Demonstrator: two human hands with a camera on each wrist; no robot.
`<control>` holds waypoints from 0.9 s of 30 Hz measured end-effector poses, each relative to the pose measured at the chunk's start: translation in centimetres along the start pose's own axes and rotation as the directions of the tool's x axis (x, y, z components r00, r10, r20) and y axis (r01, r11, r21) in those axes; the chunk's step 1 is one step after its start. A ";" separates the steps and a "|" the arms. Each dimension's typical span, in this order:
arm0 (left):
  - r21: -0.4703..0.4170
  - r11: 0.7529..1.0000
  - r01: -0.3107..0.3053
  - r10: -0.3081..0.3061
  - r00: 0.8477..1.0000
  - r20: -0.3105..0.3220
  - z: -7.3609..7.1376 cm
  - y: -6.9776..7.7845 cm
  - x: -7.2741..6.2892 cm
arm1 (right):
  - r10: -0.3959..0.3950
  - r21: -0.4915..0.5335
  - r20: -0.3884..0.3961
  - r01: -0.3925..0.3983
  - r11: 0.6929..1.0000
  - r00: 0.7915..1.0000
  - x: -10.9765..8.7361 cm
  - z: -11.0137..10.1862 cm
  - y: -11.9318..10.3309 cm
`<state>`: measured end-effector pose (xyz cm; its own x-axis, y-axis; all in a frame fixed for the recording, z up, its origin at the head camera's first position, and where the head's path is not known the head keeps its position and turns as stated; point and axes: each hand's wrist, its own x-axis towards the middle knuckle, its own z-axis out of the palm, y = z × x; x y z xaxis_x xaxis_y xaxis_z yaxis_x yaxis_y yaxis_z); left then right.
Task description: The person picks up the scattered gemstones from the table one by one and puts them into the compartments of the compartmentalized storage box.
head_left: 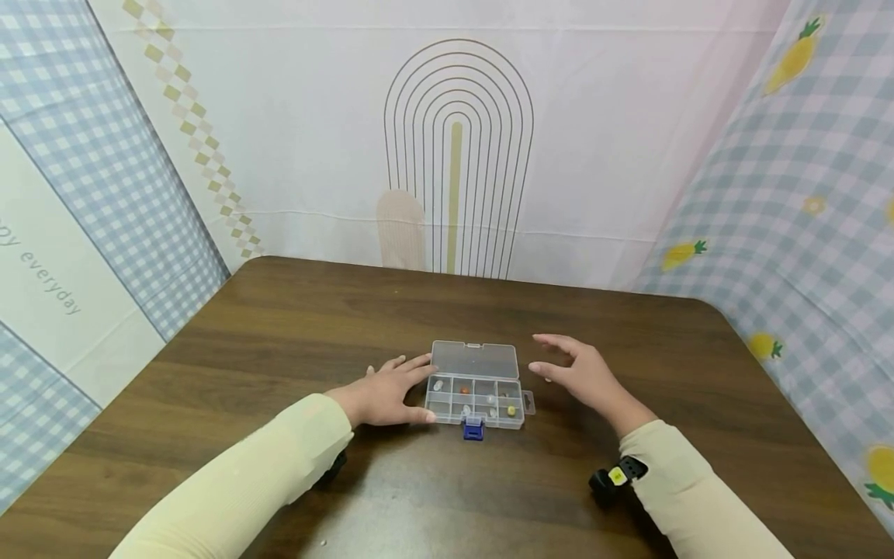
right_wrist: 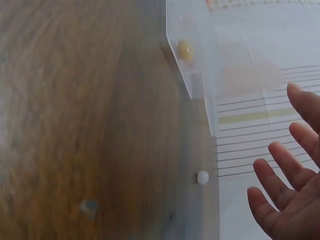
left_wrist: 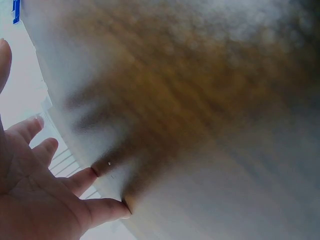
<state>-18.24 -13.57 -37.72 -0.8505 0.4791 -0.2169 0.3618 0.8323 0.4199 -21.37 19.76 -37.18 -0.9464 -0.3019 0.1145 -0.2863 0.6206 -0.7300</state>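
A clear plastic compartment box point(head_left: 450, 420) lies on the wooden table with its lid point(head_left: 475, 360) folded back, away from the person. Several small beads sit in its sections, among them an orange one point(head_left: 464, 390) and a yellow one point(head_left: 511, 411). A blue latch point(head_left: 472, 430) hangs at the front edge. My left hand point(head_left: 391, 394) rests at the box's left side, fingers spread, thumb at the front left corner. Off the box's right side, my right hand point(head_left: 576, 376) hovers with relaxed fingers and nothing in it.
Dark wooden table point(head_left: 314, 310) runs back to a white printed cloth point(head_left: 314, 116). A white bead point(right_wrist: 202, 177) lies beyond the box's end in the right wrist view. One tiny pale piece point(head_left: 323, 543) is near the front. Dark straps with small devices point(head_left: 608, 483) sit at the wrists.
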 end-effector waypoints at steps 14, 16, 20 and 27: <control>0.003 1.000 0.005 -0.005 1.000 0.001 0.0 0.0 0.0 | 0.045 -0.023 0.050 -0.043 0.999 0.998 0.3 -0.7 0.9; 0.003 1.000 0.005 -0.005 1.000 0.003 0.0 0.0 0.0 | 0.048 -0.029 0.056 -0.046 0.999 0.997 0.3 -0.8 1.0; 0.005 1.000 0.004 -0.004 1.000 0.004 -0.1 0.0 0.0 | 0.049 -0.045 0.065 -0.046 0.998 0.997 0.4 -0.8 1.3; 0.009 1.000 0.003 -0.003 1.000 0.002 0.0 0.0 0.0 | 0.042 -0.091 0.077 -0.035 0.995 0.996 0.5 -0.7 1.8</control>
<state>-18.25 -13.55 -37.72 -0.8508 0.4770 -0.2205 0.3625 0.8365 0.4109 -22.48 21.25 -38.01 -0.9432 -0.3307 0.0315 -0.2656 0.6939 -0.6693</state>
